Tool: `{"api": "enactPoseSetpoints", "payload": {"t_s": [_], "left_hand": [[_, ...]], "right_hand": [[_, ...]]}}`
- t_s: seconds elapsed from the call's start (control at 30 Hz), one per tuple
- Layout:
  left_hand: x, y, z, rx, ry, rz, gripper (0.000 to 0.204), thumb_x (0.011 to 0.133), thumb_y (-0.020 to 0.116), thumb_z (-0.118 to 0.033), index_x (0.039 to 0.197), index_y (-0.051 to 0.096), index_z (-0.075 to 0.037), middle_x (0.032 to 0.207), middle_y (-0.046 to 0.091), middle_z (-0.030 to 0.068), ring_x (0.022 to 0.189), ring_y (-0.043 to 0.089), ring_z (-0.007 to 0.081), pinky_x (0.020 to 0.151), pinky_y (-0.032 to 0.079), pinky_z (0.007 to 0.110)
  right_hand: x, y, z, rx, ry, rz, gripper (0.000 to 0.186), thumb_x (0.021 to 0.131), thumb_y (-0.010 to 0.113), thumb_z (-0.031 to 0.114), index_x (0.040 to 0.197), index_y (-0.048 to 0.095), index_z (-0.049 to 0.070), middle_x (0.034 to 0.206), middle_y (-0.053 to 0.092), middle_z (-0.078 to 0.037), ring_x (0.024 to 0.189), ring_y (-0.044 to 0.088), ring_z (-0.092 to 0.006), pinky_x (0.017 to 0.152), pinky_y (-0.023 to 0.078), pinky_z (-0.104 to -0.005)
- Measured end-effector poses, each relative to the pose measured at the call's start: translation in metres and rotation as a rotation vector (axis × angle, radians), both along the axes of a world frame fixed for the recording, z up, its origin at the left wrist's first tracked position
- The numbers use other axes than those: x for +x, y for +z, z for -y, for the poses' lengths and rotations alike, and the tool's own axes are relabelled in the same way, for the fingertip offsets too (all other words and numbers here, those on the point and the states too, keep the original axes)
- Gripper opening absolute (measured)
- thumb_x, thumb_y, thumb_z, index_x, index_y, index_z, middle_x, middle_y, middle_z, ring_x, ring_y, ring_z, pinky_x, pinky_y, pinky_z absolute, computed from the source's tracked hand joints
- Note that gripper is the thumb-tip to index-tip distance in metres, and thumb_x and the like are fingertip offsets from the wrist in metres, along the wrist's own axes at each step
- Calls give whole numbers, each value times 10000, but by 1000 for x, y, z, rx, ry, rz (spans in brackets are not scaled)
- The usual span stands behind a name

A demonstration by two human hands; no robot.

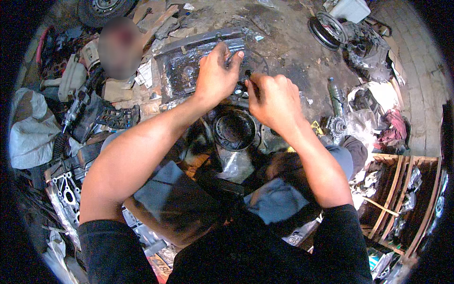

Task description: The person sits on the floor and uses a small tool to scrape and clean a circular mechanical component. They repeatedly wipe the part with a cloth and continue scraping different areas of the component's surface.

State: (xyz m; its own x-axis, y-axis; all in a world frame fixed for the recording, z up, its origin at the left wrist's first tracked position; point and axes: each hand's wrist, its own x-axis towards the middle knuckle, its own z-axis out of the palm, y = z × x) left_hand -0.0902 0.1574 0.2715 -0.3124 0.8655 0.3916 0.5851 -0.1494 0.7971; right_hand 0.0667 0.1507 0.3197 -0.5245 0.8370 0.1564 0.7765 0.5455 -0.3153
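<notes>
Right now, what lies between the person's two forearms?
In the head view, a dark, round, greasy-looking part lies between the left forearm and right forearm; clothed legs show nearer the body.

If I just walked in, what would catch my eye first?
Likely the person's left grip and right grip, close together at upper centre by a shiny black tray. Just below them, a grimy round metal part stands out. After that, perhaps the tyred wheel at upper left and the slatted wooden crate at lower right.
</notes>
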Motion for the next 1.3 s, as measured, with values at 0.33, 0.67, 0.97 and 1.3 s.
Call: {"api": "enactPoseSetpoints", "payload": {"t_s": [0.33,0.67,0.97,1.3], "left_hand": [[1,1,0,19,-13,28,357,918,692,-255,816,511,36,700,592,252,678,616,461,616,475,480],[3,-8,-4,74,-26,-13,361,917,691,-275,826,524,32,681,596,258,664,627,460,598,479,490],[5,-9,0,-54,-34,-29,373,905,696,-324,870,570,25,726,633,274,764,651,487,656,506,522],[7,-14,-5,-56,-19,-69,374,908,680,-363,888,607,3,734,656,256,782,668,465,687,529,525]], "right_hand": [[8,7,1,-8,52,67,189,887,647,230,920,736,66,756,677,-234,727,676,-428,687,553,-501],[10,7,0,-60,58,191,204,900,629,237,956,745,78,797,687,-244,794,683,-434,739,548,-523],[29,17,-4,-38,11,270,206,926,612,232,965,721,61,855,687,-237,851,668,-438,772,531,-530],[21,1,1,17,82,191,138,917,616,184,931,682,64,797,670,-239,797,654,-447,709,518,-539]]}}
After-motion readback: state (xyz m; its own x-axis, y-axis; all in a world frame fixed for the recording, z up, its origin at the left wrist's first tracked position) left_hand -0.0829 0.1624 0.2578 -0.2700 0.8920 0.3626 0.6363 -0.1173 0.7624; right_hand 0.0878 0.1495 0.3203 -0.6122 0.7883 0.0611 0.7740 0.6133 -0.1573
